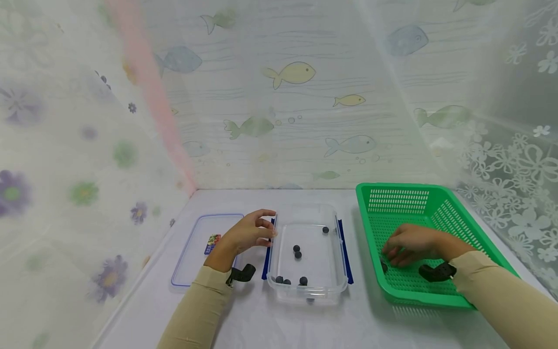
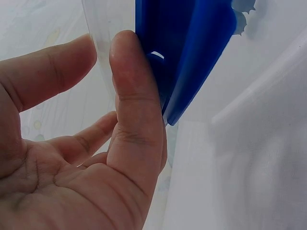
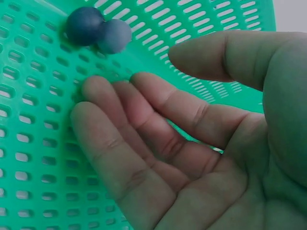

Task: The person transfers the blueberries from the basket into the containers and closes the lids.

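Observation:
A clear plastic container (image 1: 311,261) with blue side clips holds several blueberries (image 1: 297,254). My left hand (image 1: 250,232) grips the container's left side, thumb and fingers at the clear wall beside the blue clip (image 2: 182,43). Inside the green basket (image 1: 411,293), my right hand (image 1: 411,242) reaches down near the left wall with fingers loosely bent and nothing in them. Just beyond its fingertips in the right wrist view, two blueberries (image 3: 85,26) lie together against the basket's perforated side.
To the left of the container lies its clear lid (image 1: 185,261) with a blue-lined edge and a small coloured label. All stand on a white-covered table (image 1: 235,325). Patterned curtains (image 1: 296,121) hang around the back and sides.

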The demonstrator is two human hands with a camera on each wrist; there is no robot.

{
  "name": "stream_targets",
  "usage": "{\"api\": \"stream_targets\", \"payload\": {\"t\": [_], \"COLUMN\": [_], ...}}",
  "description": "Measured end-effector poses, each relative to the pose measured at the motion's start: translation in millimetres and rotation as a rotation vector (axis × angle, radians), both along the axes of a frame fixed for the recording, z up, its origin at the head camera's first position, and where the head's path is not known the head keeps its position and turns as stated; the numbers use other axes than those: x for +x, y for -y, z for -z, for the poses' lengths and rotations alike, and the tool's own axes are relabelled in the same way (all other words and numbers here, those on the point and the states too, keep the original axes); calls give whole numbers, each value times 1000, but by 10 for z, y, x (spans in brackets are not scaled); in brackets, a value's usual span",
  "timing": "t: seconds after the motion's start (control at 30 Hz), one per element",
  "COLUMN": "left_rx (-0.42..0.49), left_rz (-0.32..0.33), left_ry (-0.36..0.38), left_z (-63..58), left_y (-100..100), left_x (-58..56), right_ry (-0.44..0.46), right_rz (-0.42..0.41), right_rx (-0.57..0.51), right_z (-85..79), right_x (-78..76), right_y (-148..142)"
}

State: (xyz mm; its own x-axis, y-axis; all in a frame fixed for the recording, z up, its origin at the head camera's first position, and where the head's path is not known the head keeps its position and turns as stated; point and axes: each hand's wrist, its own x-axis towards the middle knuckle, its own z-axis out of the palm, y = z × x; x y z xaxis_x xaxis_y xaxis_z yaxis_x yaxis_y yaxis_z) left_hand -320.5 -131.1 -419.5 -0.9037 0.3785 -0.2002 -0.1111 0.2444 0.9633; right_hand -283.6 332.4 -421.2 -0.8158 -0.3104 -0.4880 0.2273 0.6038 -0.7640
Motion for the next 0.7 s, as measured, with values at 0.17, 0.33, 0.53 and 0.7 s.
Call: {"api": "stream_targets", "payload": {"t": [0.17,0.33,0.53,0.7], "left_rx": [8,12,11,21], "left_rz": [2,3,14,16], "left_ry": [0,11,6,7], "left_z": [24,18,-4,-9], "left_y": [2,3,0,3], "left_x": [-15,-13,6,7], "right_ry": [14,41,66,39], "right_rz": [-3,-22,-52,-121], "right_rx": [-5,-29,-65,-83], "right_z": [38,57,68,63], "right_x": [-17,-33,-37,-36], "right_y": [57,84,92,81]}}
